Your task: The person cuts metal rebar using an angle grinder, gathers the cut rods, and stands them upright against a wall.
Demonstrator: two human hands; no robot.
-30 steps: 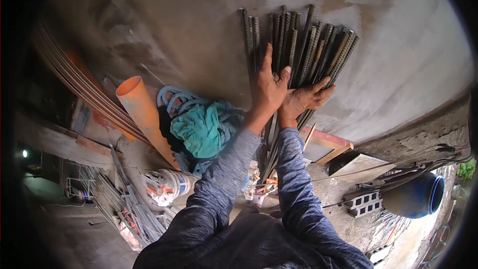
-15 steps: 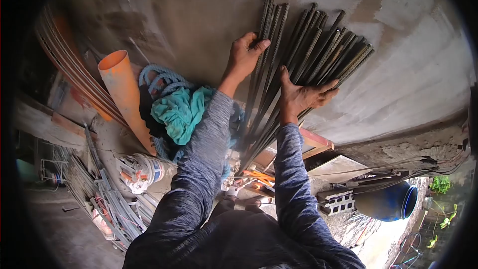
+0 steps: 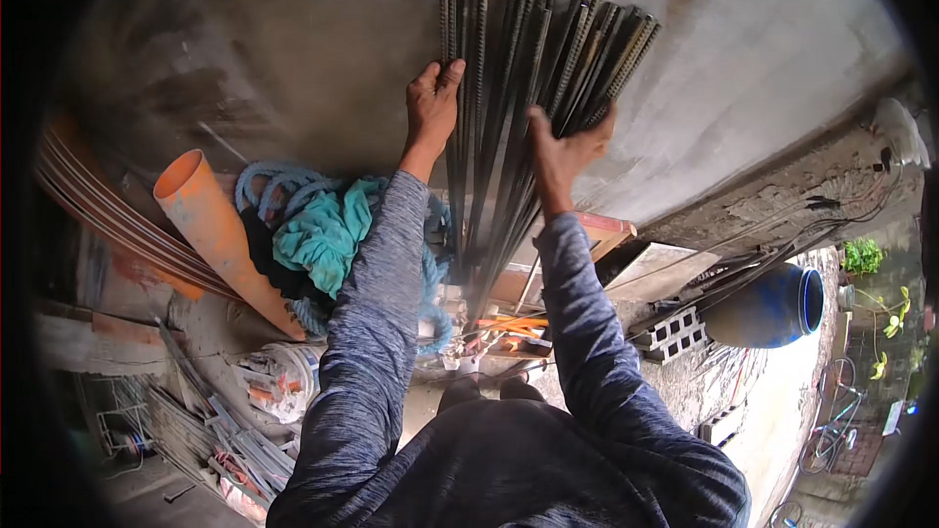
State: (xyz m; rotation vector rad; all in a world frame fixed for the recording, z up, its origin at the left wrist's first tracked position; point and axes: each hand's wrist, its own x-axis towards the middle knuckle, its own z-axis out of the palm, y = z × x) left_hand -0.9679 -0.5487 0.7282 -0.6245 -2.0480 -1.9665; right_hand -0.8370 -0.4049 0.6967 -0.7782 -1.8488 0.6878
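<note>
A fan of long ribbed steel rebars [image 3: 518, 68] leans upright against the grey wall, its tops spread apart and its lower lengths drawn together. My left hand [image 3: 433, 112] is closed around the few rebars at the left side, thumb in front. At the right part of the bundle is my right hand [image 3: 569, 152], thumb on one side and fingers curved along the other, slightly blurred. It grips the thicker group of rebars, though its exact contact is partly hidden. Between my forearms the bars run down towards the floor.
Left of the bars stand an orange pipe [image 3: 210, 230], a teal cloth [image 3: 323, 235] and blue rope [image 3: 279, 186]. Metal strips [image 3: 235, 450] lie lower left. A hollow concrete block [image 3: 675, 334] and a blue barrel [image 3: 768, 305] are at right, near cables [image 3: 773, 249].
The view has turned, so the rebars and both hands sit farther left and higher. The right hand's fingers have drawn closer to its thumb. My left hand keeps its hold.
</note>
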